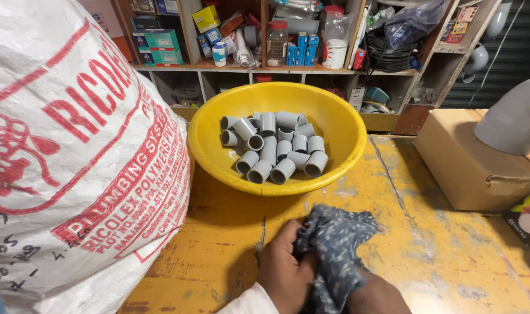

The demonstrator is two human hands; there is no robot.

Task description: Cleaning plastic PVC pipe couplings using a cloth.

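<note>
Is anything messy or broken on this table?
Nothing is spilled or broken. The grey pipe pieces all sit inside the yellow bowl. Only the yellow tabletop looks worn, its paint scratched and patchy. Both hands hold a crumpled blue cloth.

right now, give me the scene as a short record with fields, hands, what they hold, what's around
left hand: gripping a blue patterned cloth low over the table
right hand: mostly hidden under the cloth, appears to hold it too
table: worn yellow top
basin: yellow, round, just beyond the hands
fittings: grey pipe couplings piled in the basin
sack: big white woven sack with red print, left of the basin
box: brown cardboard, at right
shelves: wooden, stocked, behind the table
</note>
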